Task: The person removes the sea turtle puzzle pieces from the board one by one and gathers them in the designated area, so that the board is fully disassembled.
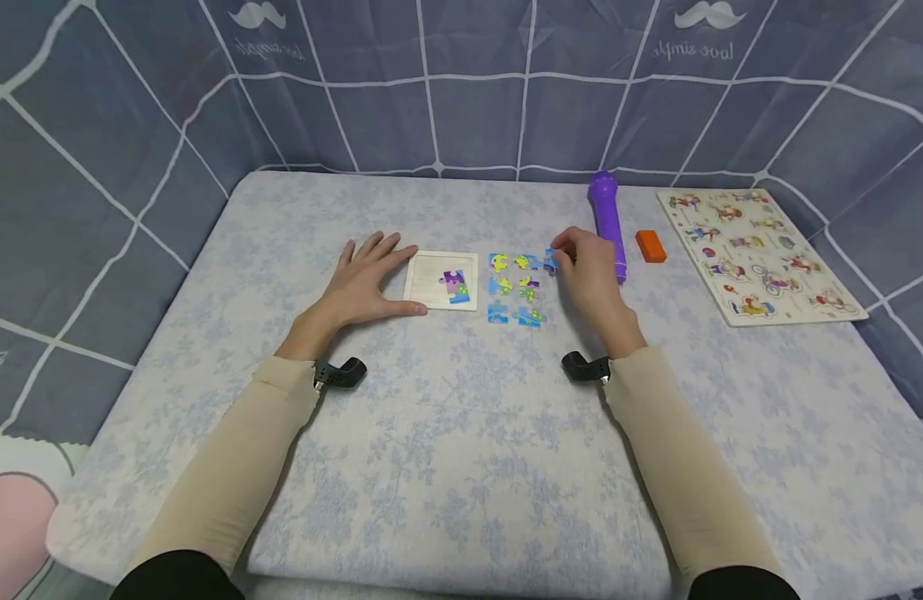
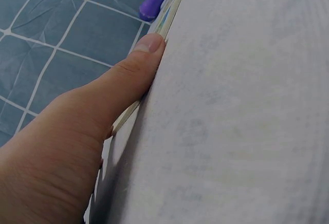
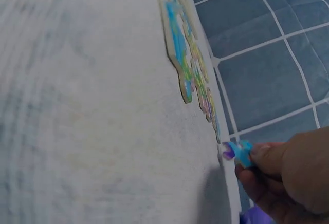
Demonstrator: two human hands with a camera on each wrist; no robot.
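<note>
My left hand (image 1: 364, 283) lies spread at the left side of a small square puzzle frame (image 1: 421, 302), its thumb against the frame's near left corner. Inside the frame sit a few joined purple, green and blue jigsaw pieces (image 1: 456, 286). My right hand (image 1: 591, 271) pinches a blue and purple jigsaw piece (image 3: 240, 152) between thumb and fingers, just right of the loose pieces. Several loose jigsaw pieces (image 1: 498, 313), blue, yellow and green, lie in rows between the frame and that hand. The left wrist view shows the thumb (image 2: 146, 47) on the frame's edge.
A purple toy microphone (image 1: 606, 208) lies behind my right hand. Right of it are an orange block (image 1: 651, 246) and a large board with pictures of children (image 1: 761, 254). A grey-blue curtain with white lines (image 1: 476, 125) hangs behind the cloth-covered table (image 1: 446, 467).
</note>
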